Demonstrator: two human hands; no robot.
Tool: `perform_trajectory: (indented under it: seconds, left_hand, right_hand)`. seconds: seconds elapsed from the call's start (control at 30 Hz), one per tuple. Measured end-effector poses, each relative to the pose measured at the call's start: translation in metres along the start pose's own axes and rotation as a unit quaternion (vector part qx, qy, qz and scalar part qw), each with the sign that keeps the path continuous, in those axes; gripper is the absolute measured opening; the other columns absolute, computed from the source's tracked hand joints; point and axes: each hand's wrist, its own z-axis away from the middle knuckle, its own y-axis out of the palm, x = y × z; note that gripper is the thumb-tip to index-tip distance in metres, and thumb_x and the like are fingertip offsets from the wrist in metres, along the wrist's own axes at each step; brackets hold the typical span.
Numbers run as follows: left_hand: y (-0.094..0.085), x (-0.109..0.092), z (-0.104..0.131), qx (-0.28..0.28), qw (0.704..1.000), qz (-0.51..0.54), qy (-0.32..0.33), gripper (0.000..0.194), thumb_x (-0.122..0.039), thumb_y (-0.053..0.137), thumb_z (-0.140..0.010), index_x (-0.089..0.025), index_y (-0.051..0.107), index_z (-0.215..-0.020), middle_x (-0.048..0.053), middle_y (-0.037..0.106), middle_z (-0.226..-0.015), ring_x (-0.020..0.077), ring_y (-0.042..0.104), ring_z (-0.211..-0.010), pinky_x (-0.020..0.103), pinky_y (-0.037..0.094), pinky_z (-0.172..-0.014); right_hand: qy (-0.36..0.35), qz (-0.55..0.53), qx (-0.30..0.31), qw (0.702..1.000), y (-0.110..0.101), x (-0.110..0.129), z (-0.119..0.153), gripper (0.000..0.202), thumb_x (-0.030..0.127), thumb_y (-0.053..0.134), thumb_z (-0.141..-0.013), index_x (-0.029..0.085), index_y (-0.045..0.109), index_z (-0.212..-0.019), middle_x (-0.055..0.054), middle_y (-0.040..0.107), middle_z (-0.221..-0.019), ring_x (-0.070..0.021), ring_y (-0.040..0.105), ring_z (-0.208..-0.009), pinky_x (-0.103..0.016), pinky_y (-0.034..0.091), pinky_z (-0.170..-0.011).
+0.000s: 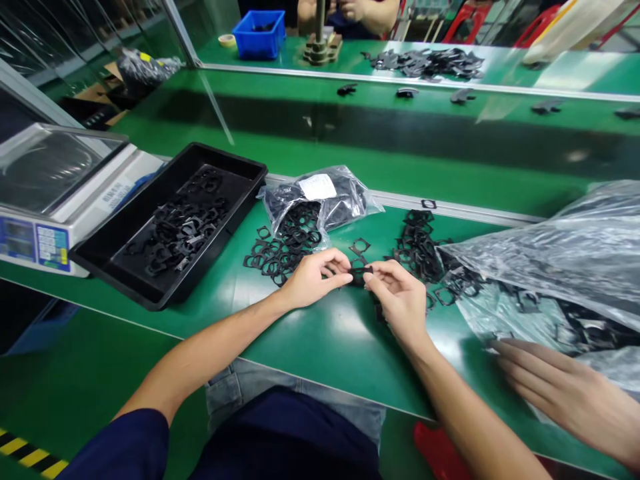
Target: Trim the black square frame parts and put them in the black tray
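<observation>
Between my two hands, above the green tabletop, is a small black plastic part (pixel 359 275). My left hand (pixel 320 277) pinches its left end between thumb and fingers. The right end is pinched by my right hand (pixel 399 293). A pile of flat black ring-shaped frames (pixel 280 253) lies just beyond my left hand, partly spilling from a clear bag (pixel 345 197) with a white label. Behind my right hand is another heap of black parts (pixel 417 247). One loose frame (pixel 359 246) rests between the piles.
At left, a black tray (pixel 250 163) holds many black parts beside a weighing scale (pixel 35 220). On the right, another person's hand (pixel 555 387) is near a large plastic bag (pixel 565 247). Across a belt with spaced black pieces sit a blue bin (pixel 260 40) and a co-worker.
</observation>
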Motion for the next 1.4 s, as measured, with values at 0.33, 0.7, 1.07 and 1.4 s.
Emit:
perform_trajectory:
  seconds: [0.33, 0.7, 1.07, 1.4]
  left_hand:
    - [0.0033, 0.0045, 0.0005, 0.015, 0.995, 0.095, -0.033, 0.028, -0.033, 0.076, -0.080, -0.015, 0.065, -0.097, 0.001, 0.066, -0.080, 0.0092, 0.064, -0.071, 0.021, 0.053, -0.069]
    - [0.0007, -0.0018, -0.0032, 0.016, 0.981, 0.182, -0.068, 0.042, -0.043, 0.087, -0.069, -0.013, 0.062, -0.087, 0.001, 0.069, -0.077, 0.0094, 0.067, -0.068, 0.022, 0.055, -0.069]
    - [-0.0042, -0.0010, -0.0048, 0.025, 0.979, 0.181, -0.093, 0.043, -0.042, 0.089, -0.067, -0.011, 0.067, -0.087, 0.003, 0.072, -0.075, 0.0110, 0.067, -0.066, 0.025, 0.055, -0.069]
    - [-0.0060, -0.0045, -0.0052, 0.035, 0.970, 0.208, -0.125, 0.045, -0.043, 0.092, -0.061, -0.010, 0.071, -0.084, 0.005, 0.075, -0.077, 0.0126, 0.069, -0.065, 0.027, 0.058, -0.071]
  right_hand:
    - [-0.016, 0.020, 0.037, 0.999, 0.0028, 0.0017, 0.0063, 0.027, 0.039, 0.077, -0.083, 0.023, 0.071, -0.103, -0.003, 0.068, -0.088, -0.0159, 0.065, -0.075, -0.031, 0.059, -0.073]
    - [-0.005, 0.022, 0.052, 0.998, 0.0042, 0.0045, 0.0061, 0.022, 0.044, 0.076, -0.083, 0.023, 0.072, -0.085, -0.004, 0.065, -0.086, -0.0170, 0.064, -0.073, -0.031, 0.058, -0.070]
    - [0.059, -0.077, 0.139, 0.985, -0.0002, 0.0074, 0.0016, 0.029, 0.049, 0.078, -0.080, 0.021, 0.071, -0.083, -0.001, 0.065, -0.079, -0.0147, 0.062, -0.066, -0.030, 0.053, -0.069]
    - [0.057, -0.057, 0.137, 0.987, 0.0005, 0.0097, 0.0025, 0.029, 0.051, 0.074, -0.083, 0.022, 0.070, -0.082, -0.002, 0.067, -0.077, -0.0160, 0.063, -0.066, -0.030, 0.052, -0.067]
